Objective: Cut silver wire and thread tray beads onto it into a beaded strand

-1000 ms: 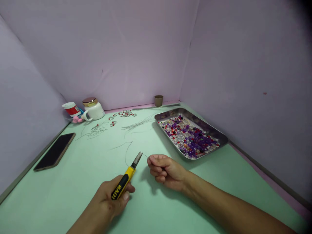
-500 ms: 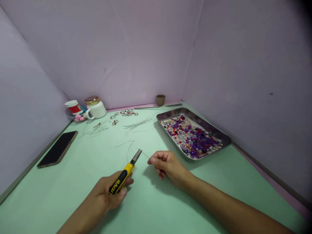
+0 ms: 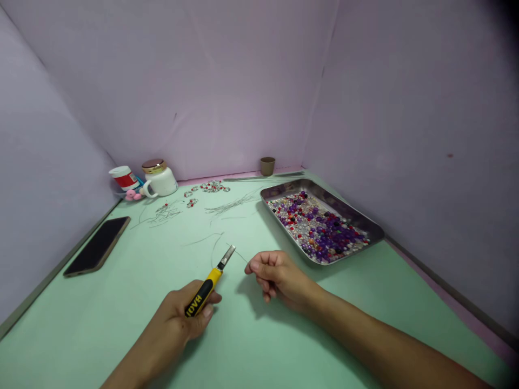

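Observation:
My left hand (image 3: 184, 310) is wrapped round the yellow and black handle of a utility knife (image 3: 206, 289), its metal blade pointing away and up to the right. Between thumb and forefinger, my right hand (image 3: 278, 275) pinches a thin wire (image 3: 241, 255). The wire's free end runs toward the blade tip; whether they touch is hard to tell. Behind the blade, another fine curved wire (image 3: 213, 248) lies on the green tabletop (image 3: 259, 346).
On the right stands a metal tray (image 3: 290, 237) of mixed beads. Wire pieces (image 3: 229, 205) and red-and-clear beaded pieces (image 3: 213, 187) lie farther back. A phone (image 3: 97, 246), a lidded white mug (image 3: 162, 182), a tipped tub (image 3: 124, 177) and a small brown cup (image 3: 267, 166) are around the edges.
The knife has turned slightly in my left hand, so the blade's flat face shows more, and its tip sits a little higher. My right hand has barely moved.

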Available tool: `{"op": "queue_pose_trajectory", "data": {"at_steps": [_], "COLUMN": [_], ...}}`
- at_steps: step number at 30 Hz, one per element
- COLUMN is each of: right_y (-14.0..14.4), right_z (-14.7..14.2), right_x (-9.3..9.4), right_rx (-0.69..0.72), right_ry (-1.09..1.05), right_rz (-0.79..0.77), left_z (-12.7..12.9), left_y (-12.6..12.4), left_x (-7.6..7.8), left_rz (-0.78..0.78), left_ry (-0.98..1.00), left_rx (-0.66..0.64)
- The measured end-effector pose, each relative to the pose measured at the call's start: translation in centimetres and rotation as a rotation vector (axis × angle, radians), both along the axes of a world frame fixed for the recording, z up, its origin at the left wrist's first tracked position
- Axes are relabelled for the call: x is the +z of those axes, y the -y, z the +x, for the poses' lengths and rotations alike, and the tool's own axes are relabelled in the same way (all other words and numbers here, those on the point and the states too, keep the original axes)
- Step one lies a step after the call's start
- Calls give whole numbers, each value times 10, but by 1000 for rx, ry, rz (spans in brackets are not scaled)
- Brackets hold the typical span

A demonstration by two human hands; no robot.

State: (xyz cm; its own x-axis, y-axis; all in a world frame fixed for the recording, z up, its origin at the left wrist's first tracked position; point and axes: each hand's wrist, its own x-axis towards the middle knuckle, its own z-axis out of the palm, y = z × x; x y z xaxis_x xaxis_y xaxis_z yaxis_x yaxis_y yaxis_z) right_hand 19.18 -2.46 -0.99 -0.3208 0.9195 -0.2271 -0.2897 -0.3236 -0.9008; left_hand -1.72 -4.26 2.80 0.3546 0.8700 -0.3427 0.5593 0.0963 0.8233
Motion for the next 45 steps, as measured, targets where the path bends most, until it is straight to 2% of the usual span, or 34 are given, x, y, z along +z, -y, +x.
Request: {"op": "queue_pose_trajectory", "data": {"at_steps": [6, 13, 18, 23, 29, 35, 45], "right_y": [1, -1, -2, -1, -2, -2, 1], "right_z": [0, 4, 4, 3, 4, 5, 4], "right_x": [2, 1, 1, 1, -3, -6, -3], "right_rx": [27, 87, 116, 104, 69, 68, 57], "right_ry": [-148, -217, -252, -234, -205, -190, -162], "right_rz": [-98, -209, -229, -226, -179, -151, -115], "left_z": [-5, 2, 4, 6, -1, -4, -1], "left_y": [-1, -1, 2, 4, -2, -3, -1], "left_x": [-1, 10, 9, 5, 4, -1, 5], "left_rz": [22, -24, 10, 49, -7, 34, -4], "left_ry": [59, 37, -31, -98, 51, -7, -30], "left_rx": [-55, -50, -40, -35, -38, 12, 52]}}
